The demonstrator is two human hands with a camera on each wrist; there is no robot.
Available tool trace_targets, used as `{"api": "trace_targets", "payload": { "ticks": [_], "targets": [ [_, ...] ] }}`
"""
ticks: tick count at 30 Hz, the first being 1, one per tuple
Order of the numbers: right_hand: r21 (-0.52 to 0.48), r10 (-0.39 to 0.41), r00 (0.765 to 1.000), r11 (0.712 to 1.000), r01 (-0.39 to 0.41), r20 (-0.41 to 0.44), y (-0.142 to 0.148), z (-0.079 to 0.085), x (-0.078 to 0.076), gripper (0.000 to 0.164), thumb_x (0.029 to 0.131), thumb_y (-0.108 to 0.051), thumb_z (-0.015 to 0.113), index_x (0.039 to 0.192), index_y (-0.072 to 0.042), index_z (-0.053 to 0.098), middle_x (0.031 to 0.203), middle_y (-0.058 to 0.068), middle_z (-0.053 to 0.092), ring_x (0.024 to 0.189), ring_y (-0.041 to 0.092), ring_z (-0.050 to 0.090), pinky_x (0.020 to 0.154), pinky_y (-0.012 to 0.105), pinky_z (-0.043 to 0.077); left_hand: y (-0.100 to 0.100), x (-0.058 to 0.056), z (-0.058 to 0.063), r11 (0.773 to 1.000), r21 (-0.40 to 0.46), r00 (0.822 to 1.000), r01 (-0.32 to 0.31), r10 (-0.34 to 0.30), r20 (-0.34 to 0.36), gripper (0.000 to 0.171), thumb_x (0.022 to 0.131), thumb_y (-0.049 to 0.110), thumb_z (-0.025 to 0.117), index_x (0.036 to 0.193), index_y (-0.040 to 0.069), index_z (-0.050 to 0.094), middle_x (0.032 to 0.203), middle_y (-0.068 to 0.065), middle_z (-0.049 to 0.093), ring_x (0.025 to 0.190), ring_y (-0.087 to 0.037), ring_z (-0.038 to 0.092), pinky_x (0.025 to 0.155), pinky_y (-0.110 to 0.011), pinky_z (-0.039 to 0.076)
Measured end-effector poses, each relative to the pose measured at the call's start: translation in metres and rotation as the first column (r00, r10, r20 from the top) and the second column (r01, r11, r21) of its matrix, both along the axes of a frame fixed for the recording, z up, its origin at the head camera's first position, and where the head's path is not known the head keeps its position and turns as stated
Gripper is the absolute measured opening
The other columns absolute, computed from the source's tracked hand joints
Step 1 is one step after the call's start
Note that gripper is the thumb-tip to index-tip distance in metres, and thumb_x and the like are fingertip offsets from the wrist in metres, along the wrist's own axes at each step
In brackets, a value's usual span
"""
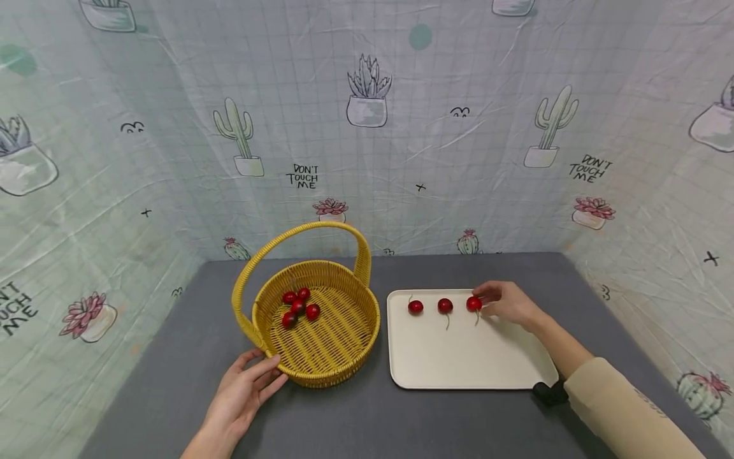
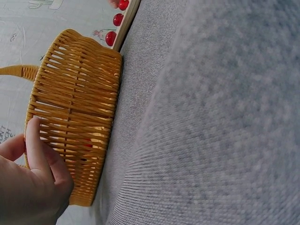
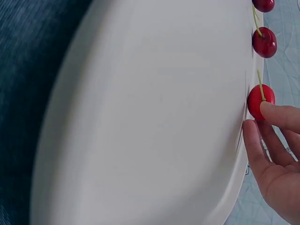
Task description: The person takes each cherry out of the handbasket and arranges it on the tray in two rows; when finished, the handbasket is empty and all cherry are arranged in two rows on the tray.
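Note:
My left hand grips the rim of a yellow woven basket at its front left, near the foot of the tall handle. In the left wrist view the fingers lie against the outside of the weave. Several dark red cherries sit in the left part of the basket. Over the white tray, my right hand pinches the rightmost cherry, thumb on its side in the right wrist view. A stem shows on this cherry. Two more cherries, a middle one and a left one, lie in line with it.
Basket and tray stand side by side on a dark grey tabletop. A pale cloth printed with potted cacti hangs behind and along both sides. A black band-like object is at the right wrist, by the tray's front right corner.

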State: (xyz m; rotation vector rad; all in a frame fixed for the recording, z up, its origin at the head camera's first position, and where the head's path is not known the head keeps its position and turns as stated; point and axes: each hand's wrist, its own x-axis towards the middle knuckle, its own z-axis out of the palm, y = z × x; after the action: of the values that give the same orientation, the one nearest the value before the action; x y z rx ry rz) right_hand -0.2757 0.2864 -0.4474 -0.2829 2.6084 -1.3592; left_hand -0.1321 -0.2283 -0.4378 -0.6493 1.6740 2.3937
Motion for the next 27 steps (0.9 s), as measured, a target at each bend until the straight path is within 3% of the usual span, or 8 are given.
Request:
{"api": "trace_targets", "payload": {
  "ticks": [7,14,21,27],
  "targets": [
    [-0.014,0.026,1.0,1.0,-0.027,-0.017,0.001,0.008,0.0,0.043,0.091,0.006,0.071,0.131,0.012,0.058,0.125,0.029,0.063,0.114,0.043,0.062,0.085,0.037,0.06,0.001,0.0,0.001,1.0,-0.006,1.0,0.001,-0.001,0.002,0.039,0.102,0.006,0.065,0.127,0.009,0.034,0.121,-0.012,0.06,0.102,-0.019,0.069,0.093,-0.036,0.06],
    [0.004,0.066,0.995,0.998,-0.065,-0.072,-0.012,0.031,-0.004,0.038,0.094,0.005,0.068,0.131,0.009,0.06,0.128,0.029,0.062,0.115,0.042,0.061,0.089,0.043,0.059,0.001,0.0,0.001,1.0,-0.007,1.0,-0.006,0.006,0.005,0.038,0.102,0.006,0.065,0.125,0.009,0.035,0.119,-0.011,0.061,0.1,-0.019,0.069,0.092,-0.036,0.06],
    [0.002,0.182,0.98,0.983,-0.183,-0.084,-0.037,0.057,-0.009,0.033,0.095,0.005,0.067,0.128,0.004,0.063,0.121,0.02,0.065,0.111,0.037,0.063,0.09,0.043,0.059,0.001,0.001,0.002,1.0,-0.012,1.0,-0.01,0.01,0.005,0.037,0.103,0.005,0.063,0.125,0.009,0.034,0.118,-0.011,0.061,0.099,-0.018,0.069,0.091,-0.035,0.06],
    [0.018,0.289,0.951,0.957,-0.288,-0.108,-0.069,0.072,-0.014,0.028,0.096,0.002,0.068,0.125,0.001,0.065,0.12,0.014,0.067,0.112,0.034,0.063,0.094,0.044,0.057,0.001,0.0,0.002,1.0,-0.013,1.0,-0.008,0.008,0.0,0.036,0.103,0.005,0.063,0.125,0.009,0.034,0.119,-0.011,0.06,0.1,-0.018,0.069,0.091,-0.035,0.06]
  ]
}}
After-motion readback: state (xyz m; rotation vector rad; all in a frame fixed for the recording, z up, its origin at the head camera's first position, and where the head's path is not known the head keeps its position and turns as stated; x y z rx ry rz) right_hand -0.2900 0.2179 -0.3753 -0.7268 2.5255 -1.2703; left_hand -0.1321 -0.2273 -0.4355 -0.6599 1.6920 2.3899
